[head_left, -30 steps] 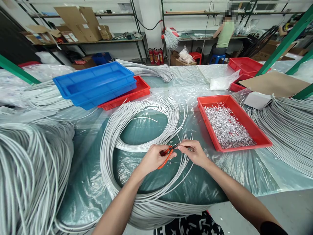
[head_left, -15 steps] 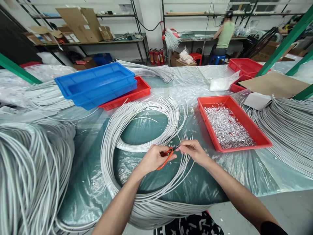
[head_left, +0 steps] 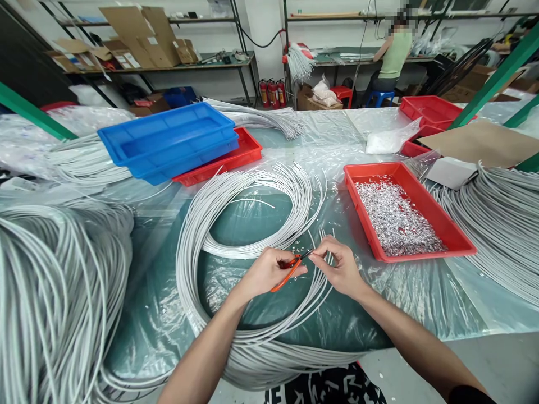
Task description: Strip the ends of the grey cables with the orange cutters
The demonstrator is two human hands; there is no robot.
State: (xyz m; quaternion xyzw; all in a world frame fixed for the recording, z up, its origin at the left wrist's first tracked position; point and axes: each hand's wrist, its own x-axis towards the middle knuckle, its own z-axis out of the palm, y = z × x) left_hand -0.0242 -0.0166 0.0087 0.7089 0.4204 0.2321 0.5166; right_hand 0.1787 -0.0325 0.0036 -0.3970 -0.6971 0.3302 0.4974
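My left hand (head_left: pixel 272 272) is wrapped round orange-handled pliers (head_left: pixel 290 273), whose dark jaws point right toward my other hand. The fingers of my right hand (head_left: pixel 334 262) are pinched together at the jaw tips; what they hold is too small to make out, and cable ends lie right beside and behind them. A large coil of white cables (head_left: pixel 191 247) loops on the plastic-covered table, around and below both hands. Small pale scraps lie just beyond the jaws.
A red tray (head_left: pixel 457 247) of small shiny metal pieces sits at the right. Stacked blue trays (head_left: pixel 168 140) rest over a red tray at the back left. More cable bundles lie at left (head_left: pixel 63 280) and right (head_left: pixel 505 219). A person (head_left: pixel 393 56) sits in the background.
My right hand has turned slightly, its fingers still pinched near the jaws. The surroundings have shifted a little in view; the pliers stay in my left hand.
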